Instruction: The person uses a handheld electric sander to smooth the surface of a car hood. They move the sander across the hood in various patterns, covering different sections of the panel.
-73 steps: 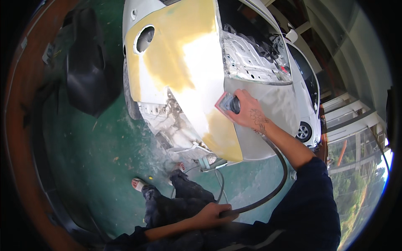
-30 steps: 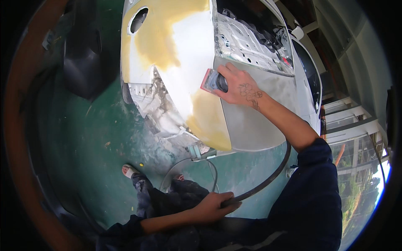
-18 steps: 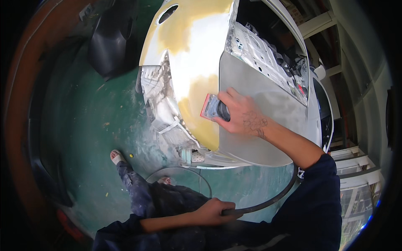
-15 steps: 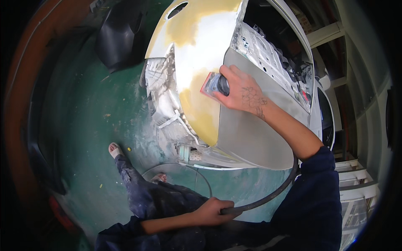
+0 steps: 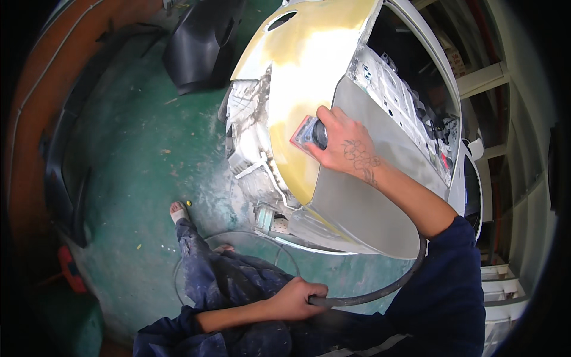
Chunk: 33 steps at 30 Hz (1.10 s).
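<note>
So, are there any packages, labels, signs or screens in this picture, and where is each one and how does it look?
Cardboard carton: far right, beyond the open engine bay, small brown box shape with reddish print, partly hidden.
Stickers: on the white panel inside the engine bay, right of the right hand, tiny red patches, too small to tell more.
No screens or signs show.

The person is wearing dark navy sleeves point(image 5: 452, 285) and dust-stained blue trousers point(image 5: 226, 279); a flower tattoo point(image 5: 357, 156) is showing on the right hand point(image 5: 345, 143).
</note>
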Tool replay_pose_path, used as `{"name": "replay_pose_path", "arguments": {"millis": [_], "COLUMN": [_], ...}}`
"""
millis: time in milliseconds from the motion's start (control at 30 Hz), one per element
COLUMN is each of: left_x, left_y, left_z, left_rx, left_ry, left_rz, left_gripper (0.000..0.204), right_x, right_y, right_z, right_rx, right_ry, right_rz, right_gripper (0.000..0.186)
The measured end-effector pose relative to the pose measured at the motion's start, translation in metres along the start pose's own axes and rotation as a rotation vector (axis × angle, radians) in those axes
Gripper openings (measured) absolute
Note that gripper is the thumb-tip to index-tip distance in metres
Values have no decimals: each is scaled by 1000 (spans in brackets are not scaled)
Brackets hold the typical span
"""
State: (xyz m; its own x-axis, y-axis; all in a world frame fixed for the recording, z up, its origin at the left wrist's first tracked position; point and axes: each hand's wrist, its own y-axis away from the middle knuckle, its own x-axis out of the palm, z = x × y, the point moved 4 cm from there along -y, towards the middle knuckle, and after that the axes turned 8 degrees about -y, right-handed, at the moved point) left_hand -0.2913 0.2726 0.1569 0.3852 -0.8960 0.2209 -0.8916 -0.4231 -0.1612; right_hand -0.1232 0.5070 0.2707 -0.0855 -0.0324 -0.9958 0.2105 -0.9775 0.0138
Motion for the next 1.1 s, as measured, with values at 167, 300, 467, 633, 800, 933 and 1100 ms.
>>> {"name": "replay_pose_path", "arguments": {"millis": [167,300,467,633,800,933,1100], "left_x": [-5,-7,-15,-26,-28,-34,-29], "left_y": [-2,-3,-1,-1,1,-3,-8], "left_z": [-2,-7,-7,-14,-25,-68,-5], "left_rx": [16,70,-25,-48,-96,-149,-163], "left_ry": [6,-8,14,-42,-120,-99,-58], "left_rz": [26,58,24,21,127,81,157], "left_gripper": [23,24,25,24,23,31,24], "right_x": [3,6,0,-3,-1,-5,-40], "right_y": [17,45,0,-9,37,45,6], "right_z": [16,46,4,-28,29,-2,-85], "right_rx": [-7,59,42,89,12,136,352], "right_ry": [-32,-34,19,6,-100,-73,-49], "right_rz": [81,239,20,-41,170,88,-103], "right_gripper": [49,49,52,54,58,57,55]}}
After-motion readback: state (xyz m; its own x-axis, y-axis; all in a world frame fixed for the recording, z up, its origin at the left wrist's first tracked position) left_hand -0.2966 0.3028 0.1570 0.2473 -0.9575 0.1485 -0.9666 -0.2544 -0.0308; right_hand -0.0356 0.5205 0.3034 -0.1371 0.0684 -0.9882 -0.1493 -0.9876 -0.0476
